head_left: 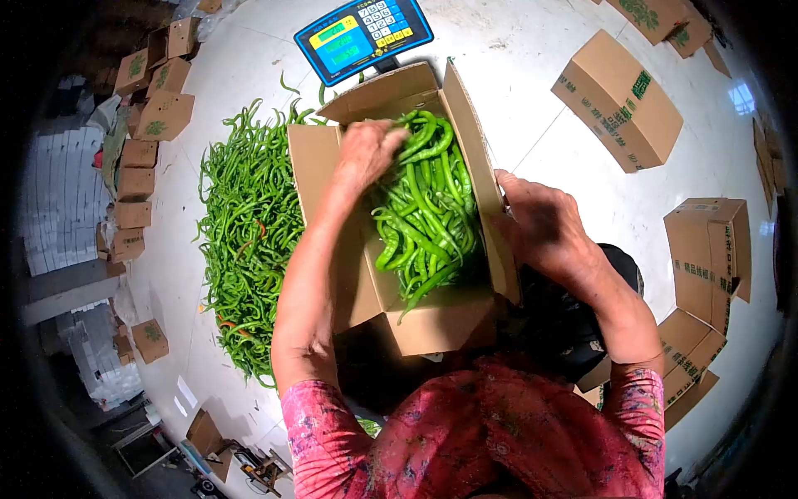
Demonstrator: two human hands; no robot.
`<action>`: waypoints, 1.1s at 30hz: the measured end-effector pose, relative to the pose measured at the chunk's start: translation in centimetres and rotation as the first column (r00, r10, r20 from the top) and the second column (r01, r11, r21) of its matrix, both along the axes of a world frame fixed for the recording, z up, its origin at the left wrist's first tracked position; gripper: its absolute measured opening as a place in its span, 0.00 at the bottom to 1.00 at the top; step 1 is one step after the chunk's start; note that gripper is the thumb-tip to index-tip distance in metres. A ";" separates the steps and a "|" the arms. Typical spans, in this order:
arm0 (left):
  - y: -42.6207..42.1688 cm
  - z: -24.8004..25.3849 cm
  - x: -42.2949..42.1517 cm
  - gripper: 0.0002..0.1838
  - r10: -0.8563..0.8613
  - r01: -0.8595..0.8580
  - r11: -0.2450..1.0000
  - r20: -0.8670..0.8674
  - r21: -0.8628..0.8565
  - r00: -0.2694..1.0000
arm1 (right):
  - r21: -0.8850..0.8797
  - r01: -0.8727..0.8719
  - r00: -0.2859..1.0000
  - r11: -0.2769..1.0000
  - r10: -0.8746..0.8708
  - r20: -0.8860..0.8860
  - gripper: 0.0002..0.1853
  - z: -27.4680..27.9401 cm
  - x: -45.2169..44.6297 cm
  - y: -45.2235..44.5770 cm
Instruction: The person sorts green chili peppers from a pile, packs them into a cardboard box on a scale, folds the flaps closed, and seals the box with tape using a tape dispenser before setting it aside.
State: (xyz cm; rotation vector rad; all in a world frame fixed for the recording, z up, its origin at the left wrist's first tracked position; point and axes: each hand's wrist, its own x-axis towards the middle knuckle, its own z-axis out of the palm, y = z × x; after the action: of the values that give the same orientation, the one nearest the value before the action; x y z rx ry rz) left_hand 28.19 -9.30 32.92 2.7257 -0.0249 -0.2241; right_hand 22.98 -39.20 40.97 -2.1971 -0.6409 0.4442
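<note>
An open cardboard box (439, 334) stands in front of me with its flaps spread. Long green chili peppers (424, 208) fill much of it, some lying crosswise on top. My left hand (367, 154) reaches in at the far left corner, its fingers bent around the peppers there; the fingertips are partly hidden and slightly blurred. Against the box's right flap rests my right hand (544, 220), fingers curled at the flap's outer side and partly in shadow.
Left of the box, a large heap of green chili peppers (249, 241) covers the floor, with a few red ones. A digital scale display (363, 35) rises behind the box. Cardboard boxes (619, 100) stand at the right; more small boxes (137, 183) line the left.
</note>
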 end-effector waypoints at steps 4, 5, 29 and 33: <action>0.8 -1.3 -0.4 0.11 0.065 -0.089 0.841 0.064 0.533 0.996 | -0.088 -0.044 0.976 0.995 0.062 0.209 0.09 -1.3 0.3 0.5; 0.7 -1.9 -0.3 0.10 0.047 -0.079 0.833 0.071 0.547 0.996 | -0.099 -0.052 0.972 0.994 0.073 0.222 0.09 -1.5 0.3 0.6; 0.0 -1.2 -6.5 0.21 0.306 -0.265 0.948 0.267 -0.178 0.914 | -0.207 -0.005 0.890 0.978 0.098 0.444 0.07 -1.7 0.3 0.0; 2.2 -3.4 -6.8 0.13 0.001 -0.003 1.000 0.365 0.004 0.931 | -0.264 0.040 0.895 0.964 0.083 0.438 0.09 -1.2 0.3 0.1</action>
State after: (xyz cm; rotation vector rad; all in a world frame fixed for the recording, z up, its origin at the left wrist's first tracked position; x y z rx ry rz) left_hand 21.36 -7.07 29.49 2.7320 -0.1267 0.2875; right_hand 23.29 -39.12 39.80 -2.5803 -0.8926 0.0250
